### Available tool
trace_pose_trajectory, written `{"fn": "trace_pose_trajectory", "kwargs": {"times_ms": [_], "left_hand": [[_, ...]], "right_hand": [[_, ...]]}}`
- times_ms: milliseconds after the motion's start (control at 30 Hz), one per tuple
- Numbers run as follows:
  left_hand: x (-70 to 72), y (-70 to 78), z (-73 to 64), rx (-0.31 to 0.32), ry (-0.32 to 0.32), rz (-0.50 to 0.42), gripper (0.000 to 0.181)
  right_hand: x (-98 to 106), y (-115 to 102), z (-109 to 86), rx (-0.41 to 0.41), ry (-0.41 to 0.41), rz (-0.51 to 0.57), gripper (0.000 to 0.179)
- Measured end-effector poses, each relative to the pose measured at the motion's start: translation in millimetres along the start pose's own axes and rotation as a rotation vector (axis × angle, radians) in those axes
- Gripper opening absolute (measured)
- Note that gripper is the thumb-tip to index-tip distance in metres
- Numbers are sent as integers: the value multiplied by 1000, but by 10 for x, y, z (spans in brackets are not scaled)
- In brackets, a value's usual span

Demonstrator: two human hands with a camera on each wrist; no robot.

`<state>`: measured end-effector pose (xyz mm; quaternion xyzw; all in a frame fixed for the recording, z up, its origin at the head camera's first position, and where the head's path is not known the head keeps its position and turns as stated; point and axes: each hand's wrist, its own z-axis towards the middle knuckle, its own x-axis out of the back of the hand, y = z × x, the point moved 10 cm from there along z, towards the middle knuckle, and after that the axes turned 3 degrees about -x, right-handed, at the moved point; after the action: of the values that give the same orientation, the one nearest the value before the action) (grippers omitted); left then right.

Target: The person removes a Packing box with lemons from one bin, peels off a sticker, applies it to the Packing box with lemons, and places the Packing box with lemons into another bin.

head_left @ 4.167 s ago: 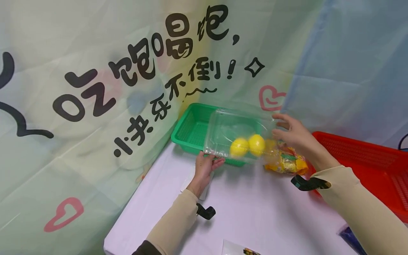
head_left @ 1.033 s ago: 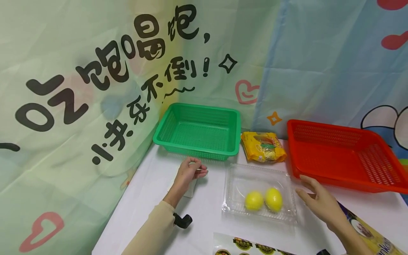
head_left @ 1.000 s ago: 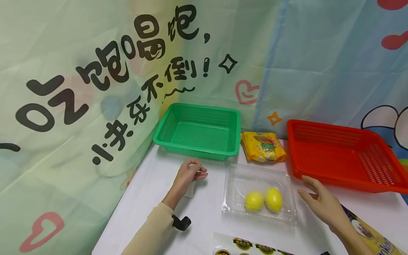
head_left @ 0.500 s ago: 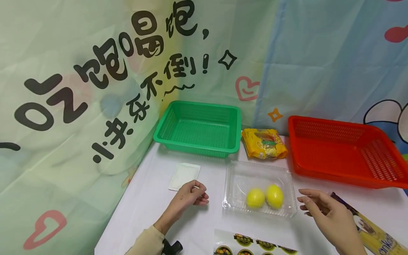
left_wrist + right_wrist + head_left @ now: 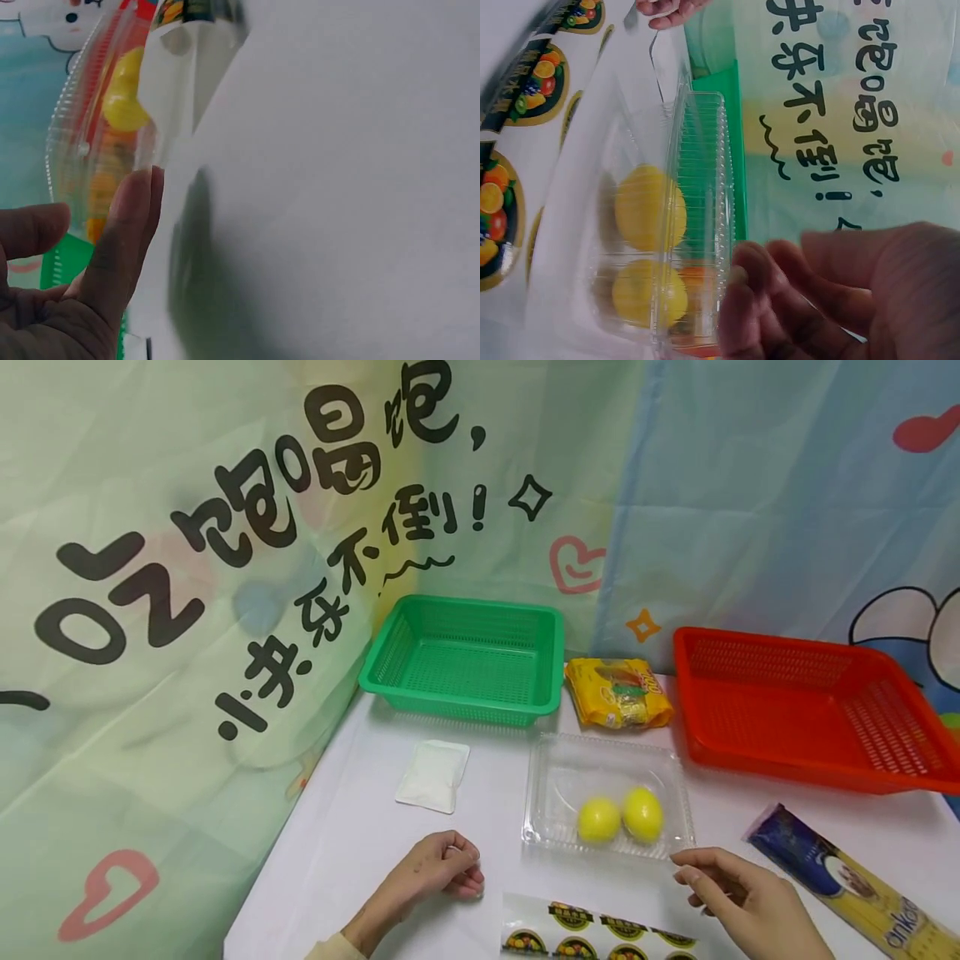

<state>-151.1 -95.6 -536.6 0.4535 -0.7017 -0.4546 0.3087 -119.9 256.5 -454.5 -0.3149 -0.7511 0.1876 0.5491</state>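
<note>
A clear plastic clamshell box (image 5: pixel 555 793) stands on the white table with two yellow lemons (image 5: pixel 642 815) inside. My left hand (image 5: pixel 435 870) hovers to the left of the box and nearer me, its fingers loosely bent around nothing. My right hand (image 5: pixel 750 897) is by the box's front right corner; in the right wrist view its loosely bent fingers hold nothing, and I cannot tell whether they touch the box. Between the hands, at the bottom edge of the head view, lies a sheet of round fruit stickers (image 5: pixel 592 935).
A green basket (image 5: pixel 461 710) stands at the back left, a red basket (image 5: pixel 795 768) at the back right. Between them sits a yellow food packet (image 5: pixel 618 693). A white flat packet (image 5: pixel 433 775) lies left, and a pasta bag (image 5: pixel 847 877) lies to the right.
Both hands held the box raised before the green basket at first; by one second ago it stood on the table, let go. Since then both hands have drawn back toward me, uncovering the white packet.
</note>
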Motion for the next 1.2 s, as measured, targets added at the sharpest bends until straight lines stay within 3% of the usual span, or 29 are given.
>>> {"fn": "trace_pose_trajectory", "kwargs": {"times_ms": [167,333,567,833,1033,1200], "left_hand": [[-149,-152,-74,55,-58,-9,22],[-285,-272,-69,90,-70,-27,23],[-378,-327,-36,80,-58,-70,25],[-498,-385,-23,100,-27,-150,25],[-525,-390,15,78,-7,-161,29],[-532,-372,52,85,36,-228,29]], "right_hand": [[-184,75,-15,-20,-102,-24,25],[-322,45,-19,7,-135,19,24],[-487,-2,-16,32,-114,54,19],[-651,89,12,26,-98,55,20],[-717,72,2,17,-82,62,19],[-732,5,-22,32,-64,73,20]]}}
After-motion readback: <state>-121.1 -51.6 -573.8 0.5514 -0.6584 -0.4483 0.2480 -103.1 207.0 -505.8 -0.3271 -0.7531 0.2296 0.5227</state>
